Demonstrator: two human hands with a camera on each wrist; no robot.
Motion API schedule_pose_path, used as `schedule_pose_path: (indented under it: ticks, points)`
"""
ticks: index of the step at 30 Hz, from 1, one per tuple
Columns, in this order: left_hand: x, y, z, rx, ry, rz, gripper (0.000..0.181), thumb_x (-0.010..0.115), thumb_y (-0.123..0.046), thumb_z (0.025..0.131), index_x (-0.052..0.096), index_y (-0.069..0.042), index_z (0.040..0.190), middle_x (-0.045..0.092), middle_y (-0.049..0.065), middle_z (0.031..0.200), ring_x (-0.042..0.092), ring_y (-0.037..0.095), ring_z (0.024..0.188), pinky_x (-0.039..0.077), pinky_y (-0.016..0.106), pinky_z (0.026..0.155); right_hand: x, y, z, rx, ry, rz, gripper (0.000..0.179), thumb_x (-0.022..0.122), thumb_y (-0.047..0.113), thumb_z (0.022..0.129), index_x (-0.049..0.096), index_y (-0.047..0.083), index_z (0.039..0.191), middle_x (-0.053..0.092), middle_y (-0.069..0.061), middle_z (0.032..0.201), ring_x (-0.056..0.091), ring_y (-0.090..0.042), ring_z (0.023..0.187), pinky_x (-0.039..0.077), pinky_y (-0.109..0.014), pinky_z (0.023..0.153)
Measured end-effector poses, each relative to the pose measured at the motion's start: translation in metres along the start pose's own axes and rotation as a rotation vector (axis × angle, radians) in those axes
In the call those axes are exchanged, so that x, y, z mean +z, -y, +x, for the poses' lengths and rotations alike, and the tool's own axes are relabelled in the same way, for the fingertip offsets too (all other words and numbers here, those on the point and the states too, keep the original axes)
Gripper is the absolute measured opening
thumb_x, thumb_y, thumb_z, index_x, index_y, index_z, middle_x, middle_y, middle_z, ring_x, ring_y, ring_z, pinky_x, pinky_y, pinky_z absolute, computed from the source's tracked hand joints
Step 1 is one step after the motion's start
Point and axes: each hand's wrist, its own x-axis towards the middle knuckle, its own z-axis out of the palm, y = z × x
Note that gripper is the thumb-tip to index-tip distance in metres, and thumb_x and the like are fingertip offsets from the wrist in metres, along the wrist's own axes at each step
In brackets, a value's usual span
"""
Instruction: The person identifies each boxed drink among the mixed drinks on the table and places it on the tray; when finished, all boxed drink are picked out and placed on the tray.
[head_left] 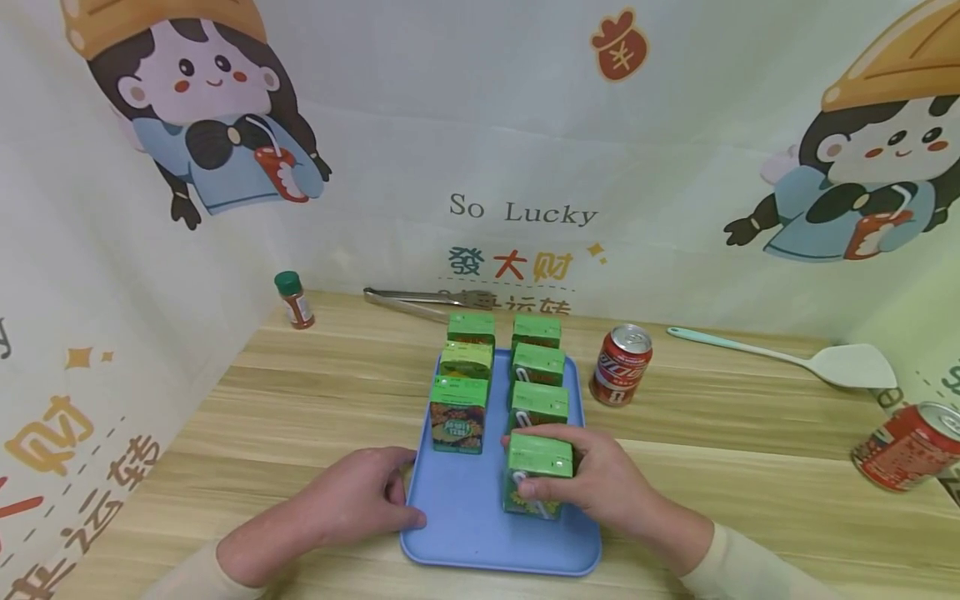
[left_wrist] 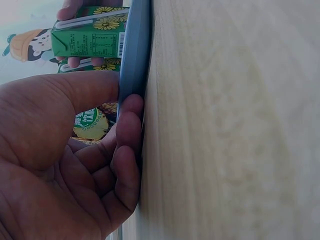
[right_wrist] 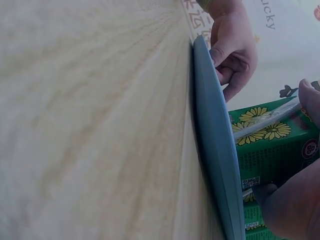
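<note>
My right hand [head_left: 607, 479] grips a green drink carton [head_left: 542, 457] by its sides, thumb in front, over the near right part of a blue tray [head_left: 480, 533]. In the right wrist view, yellow flowers and a wrapped straw show on this carton [right_wrist: 280, 145], whose base is close to the tray. My left hand [head_left: 367, 492] pinches the tray's left rim, with the thumb on top and curled fingers at the outer side in the left wrist view. Three cartons stand in the tray's left row, the front one [head_left: 457, 421] nearest me. Three more line up behind the held carton, including a green one [head_left: 538, 404].
Metal tongs [head_left: 420, 298] lie behind the tray, and a green-capped spice bottle [head_left: 295, 302] stands at the back left. One red can [head_left: 622, 367] is just right of the tray; another red can [head_left: 909, 447] stands far right. A pale spatula [head_left: 847, 365] lies at the back right.
</note>
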Motion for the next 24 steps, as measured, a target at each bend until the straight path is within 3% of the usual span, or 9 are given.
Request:
schedule_pose_path:
  ticks: [6, 16, 24]
  points:
    - [-0.0006, 0.0002, -0.0007, 0.0, -0.001, 0.011, 0.087, 0.098, -0.025, 0.084, 0.056, 0.018, 0.147, 0.064, -0.011, 0.071, 0.06, 0.009, 0.062, 0.05, 0.029, 0.061, 0.0002, 0.0015, 0.0004, 0.003, 0.017, 0.026, 0.055, 0.094, 0.013, 0.092, 0.075, 0.008, 0.143, 0.077, -0.012, 0.139, 0.074, -0.018, 0.117, 0.057, -0.025, 0.096]
    - [-0.0016, -0.0002, -0.0036, -0.011, -0.002, 0.014, 0.086, 0.098, -0.025, 0.084, 0.057, 0.018, 0.147, 0.064, -0.01, 0.071, 0.06, 0.009, 0.062, 0.049, 0.029, 0.06, 0.0011, 0.0004, -0.0003, 0.011, 0.031, 0.038, 0.056, 0.094, 0.015, 0.092, 0.073, 0.006, 0.143, 0.078, -0.008, 0.137, 0.074, -0.019, 0.116, 0.057, -0.026, 0.096]
    - [-0.0027, -0.0006, -0.0043, -0.006, -0.009, 0.002, 0.087, 0.098, -0.026, 0.084, 0.057, 0.017, 0.147, 0.064, -0.01, 0.071, 0.06, 0.01, 0.062, 0.049, 0.029, 0.058, -0.0065, 0.0021, -0.0048, 0.054, 0.004, -0.085, 0.061, 0.098, 0.024, 0.088, 0.072, 0.005, 0.141, 0.077, -0.009, 0.119, 0.07, -0.026, 0.107, 0.058, -0.03, 0.093]
